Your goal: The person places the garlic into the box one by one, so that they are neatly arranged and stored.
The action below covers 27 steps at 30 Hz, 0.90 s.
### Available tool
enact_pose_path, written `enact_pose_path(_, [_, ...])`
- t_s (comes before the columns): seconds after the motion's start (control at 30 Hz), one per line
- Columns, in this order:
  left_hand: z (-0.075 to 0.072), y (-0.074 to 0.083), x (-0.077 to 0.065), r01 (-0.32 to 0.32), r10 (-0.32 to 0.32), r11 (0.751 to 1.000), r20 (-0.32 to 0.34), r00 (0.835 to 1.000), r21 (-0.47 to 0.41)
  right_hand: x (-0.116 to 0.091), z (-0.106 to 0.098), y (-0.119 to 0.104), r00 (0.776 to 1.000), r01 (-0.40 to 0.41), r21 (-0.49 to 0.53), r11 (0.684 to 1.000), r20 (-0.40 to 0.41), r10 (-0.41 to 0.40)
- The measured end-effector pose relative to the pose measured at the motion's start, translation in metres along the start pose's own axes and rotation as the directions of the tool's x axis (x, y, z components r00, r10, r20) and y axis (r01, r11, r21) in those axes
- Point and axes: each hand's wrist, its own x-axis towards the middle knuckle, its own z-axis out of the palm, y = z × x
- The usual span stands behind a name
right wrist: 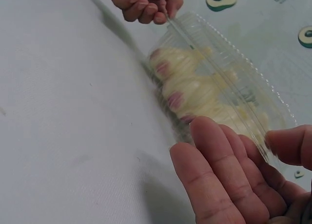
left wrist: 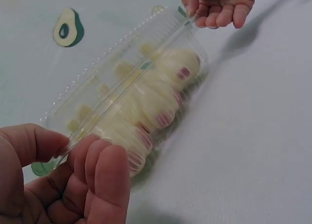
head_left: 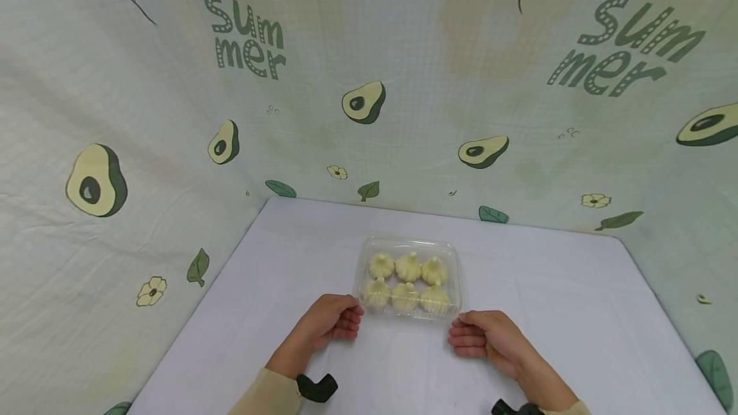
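A clear plastic clamshell container [head_left: 454, 262] is in front of me in the head view, with its lid down. Inside it, in two rows, are several pale yellow garlic bulbs [head_left: 408, 267], or pieces shaped like them, with purple marks low on their sides in the wrist views. My left hand [head_left: 332, 320] pinches the rim at the near left corner between thumb and index finger. At the near right corner my right hand [head_left: 487, 340] pinches the rim likewise, its other fingers below. In the left wrist view the container [left wrist: 112, 94] is tilted across the picture.
A white-covered table [head_left: 311, 242] lies under the container. Behind and beside it hangs a pale cloth [head_left: 415, 50] printed with avocados, leaves and lettering. Black wrist mounts [head_left: 317, 389] are strapped over beige sleeves [head_left: 268, 396].
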Motion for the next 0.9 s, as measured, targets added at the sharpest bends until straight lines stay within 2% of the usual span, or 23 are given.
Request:
enact_pose_path(0.27, [0.0056, 0.0010, 0.0046, -0.003, 0.002, 0.999, -0.038, 0.999, -0.032, 0.0018, -0.0026, 0.0027, 1.000, 0.004, 0.017, 1.000, -0.013, -0.004])
enact_pose_path(0.43, [0.0084, 0.0017, 0.0089, -0.007, 0.005, 0.999, -0.062, 0.998, -0.036, 0.0033, -0.0029, 0.0041, 0.999, 0.008, 0.022, 1.000, -0.049, -0.007])
enact_pose_path(0.6, [0.0092, 0.0025, 0.0098, -0.018, 0.017, 0.999, -0.037, 0.999, -0.039, 0.0034, -0.0040, 0.0028, 0.998, 0.008, 0.037, 0.999, -0.063, -0.006])
enact_pose_path(0.77, [0.0077, 0.0023, 0.0099, 0.002, -0.001, 0.999, 0.008, 1.000, -0.050, 0.0027, -0.0057, 0.0003, 0.997, 0.005, 0.041, 0.999, -0.071, -0.002])
enact_pose_path(0.9, [0.0033, 0.0031, 0.0092, 0.005, -0.005, 0.999, -0.002, 1.000, -0.053, 0.0021, -0.0087, -0.0017, 0.995, -0.003, 0.051, 0.999, -0.101, 0.008])
